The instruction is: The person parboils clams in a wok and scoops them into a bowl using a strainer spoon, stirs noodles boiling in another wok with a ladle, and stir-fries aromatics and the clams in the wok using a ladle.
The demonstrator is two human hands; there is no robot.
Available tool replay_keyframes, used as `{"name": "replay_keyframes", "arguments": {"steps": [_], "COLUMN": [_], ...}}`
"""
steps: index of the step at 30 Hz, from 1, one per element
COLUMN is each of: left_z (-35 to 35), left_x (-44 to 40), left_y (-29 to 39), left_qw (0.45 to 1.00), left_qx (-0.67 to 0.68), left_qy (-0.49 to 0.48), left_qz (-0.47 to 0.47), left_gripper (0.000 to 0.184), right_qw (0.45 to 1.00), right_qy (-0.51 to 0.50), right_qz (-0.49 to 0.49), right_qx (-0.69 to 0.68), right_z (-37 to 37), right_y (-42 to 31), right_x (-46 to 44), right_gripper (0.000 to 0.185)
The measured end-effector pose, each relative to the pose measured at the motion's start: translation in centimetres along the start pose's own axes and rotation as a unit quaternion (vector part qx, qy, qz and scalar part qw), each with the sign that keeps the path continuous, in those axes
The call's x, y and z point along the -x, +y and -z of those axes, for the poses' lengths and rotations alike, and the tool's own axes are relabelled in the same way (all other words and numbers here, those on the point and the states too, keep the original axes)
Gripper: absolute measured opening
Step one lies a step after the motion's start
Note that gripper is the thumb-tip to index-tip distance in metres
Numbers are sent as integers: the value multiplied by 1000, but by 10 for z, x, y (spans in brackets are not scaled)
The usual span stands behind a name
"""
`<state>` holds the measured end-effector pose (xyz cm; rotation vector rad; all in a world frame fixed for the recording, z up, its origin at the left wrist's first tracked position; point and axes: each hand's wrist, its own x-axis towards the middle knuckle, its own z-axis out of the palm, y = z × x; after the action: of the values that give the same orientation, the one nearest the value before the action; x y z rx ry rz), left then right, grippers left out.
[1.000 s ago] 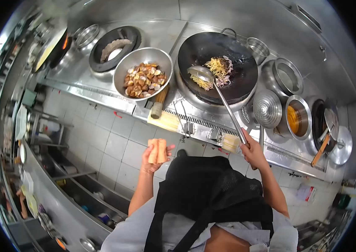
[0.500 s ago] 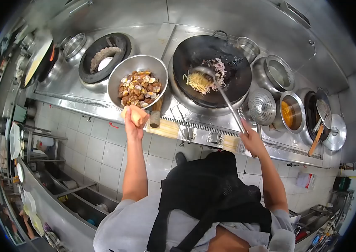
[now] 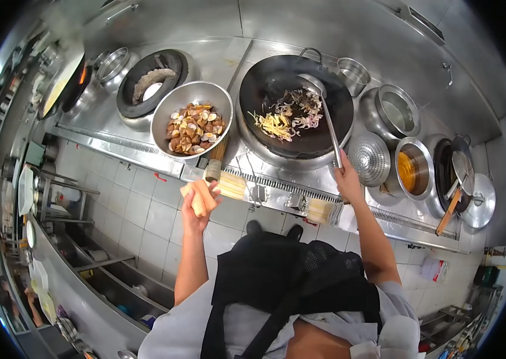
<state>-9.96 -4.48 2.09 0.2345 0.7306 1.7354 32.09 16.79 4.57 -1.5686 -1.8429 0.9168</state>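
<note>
My left hand [image 3: 195, 209] is wrapped round a folded orange-pink cloth [image 3: 201, 198], in front of the counter edge and below a steel bowl [image 3: 158, 119] of brown clams [image 3: 194, 128]. My right hand [image 3: 347, 178] grips the handle of a long steel ladle [image 3: 330, 128]. Its head rests at the upper right inside a black wok [image 3: 259, 90]. Yellow shreds [image 3: 276, 126] and pinkish and dark pieces [image 3: 308, 107] lie apart from the ladle's head, lower in the wok.
Right of the wok are a perforated strainer [image 3: 369, 159], a pot of orange liquid [image 3: 407, 170] and a lid [image 3: 481, 201]. At the left stands an empty burner ring [image 3: 152, 84]. A bamboo brush [image 3: 214, 169] lies at the counter's front edge.
My left hand with the cloth went up towards the bowl, then back down a little. The ladle's head moved up and right across the wok, leaving the yellow shreds at the lower left.
</note>
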Motion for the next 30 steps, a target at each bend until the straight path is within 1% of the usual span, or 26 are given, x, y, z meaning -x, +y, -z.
{"name": "replay_keyframes", "arguments": {"steps": [1,2,3,4,5,6,8,9,10,11,12,14,15,16,18,19,20,22,23,24,25,26,27,28,30], "left_z": [6,13,20,28,32,33,33,29,25,22,19,13,8,3,-12,-16,-15,-13,-13,-14,-14,-11,-6,-2,8], "left_x": [10,20,28,36,43,50,65,71,73,74,76,74,74,76,79,83,84,90,92,92,91,88,84,78,62], "left_y": [-9,-18,-26,-35,-42,-46,-53,-55,-57,-59,-61,-62,-63,-63,-61,-62,-65,-69,-68,-67,-66,-64,-61,-57,-50], "left_qw": [999,997,997,995,991,992,991,991,991,991,991,991,991,992,994,994,994,994,994,993,992,992,991,989,989], "left_qx": [-22,-45,-47,-58,-67,-65,-19,-23,-21,-15,-9,-19,-29,-26,-33,-40,-38,-36,-39,-31,-21,-21,-7,5,-1], "left_qy": [-1,-3,1,24,48,51,85,94,96,104,112,108,103,105,87,92,95,103,103,112,120,116,121,126,121], "left_qz": [31,63,60,82,102,97,103,92,86,79,74,77,77,72,56,48,42,26,26,34,43,47,61,73,87], "left_gripper": [58,58,58,57,56,56,54,54,54,54,53,53,53,53,52,52,52,56,56,62,69,69,68,68,67], "right_qw": [992,992,994,987,976,975,981,980,970,933,932,958,968,968,977,997,997,994,995,995,992,987,985,985,956], "right_qy": [-45,-50,-77,-134,-191,-196,-175,-181,-228,-268,-270,-218,-200,-204,-113,-45,-49,-40,-76,-72,-114,-155,-174,-169,-238], "right_qz": [-90,-88,-40,-61,-82,-78,76,80,-33,-147,-147,-118,-85,-80,-53,14,19,-21,-9,-10,17,45,15,16,-100], "right_qx": [-76,-77,-64,-69,-71,-68,27,29,-82,-192,-192,-144,-128,-126,-172,-55,-55,-97,-69,-71,-42,-10,-1,0,-142], "right_z": [0,4,14,28,46,49,60,67,76,81,82,80,79,76,64,50,43,30,38,45,53,64,72,78,86], "right_y": [-5,3,-1,-5,-26,-20,-4,-11,-22,-28,-23,-9,-7,-1,18,37,42,52,48,43,38,30,14,-2,-28], "right_x": [4,7,14,23,34,45,71,75,80,81,75,49,38,32,14,7,5,13,18,27,38,51,68,83,106], "right_gripper": [66,66,66,67,68,68,69,69,68,67,67,66,65,65,65,66,66,65,64,64,64,64,66,66,65]}}
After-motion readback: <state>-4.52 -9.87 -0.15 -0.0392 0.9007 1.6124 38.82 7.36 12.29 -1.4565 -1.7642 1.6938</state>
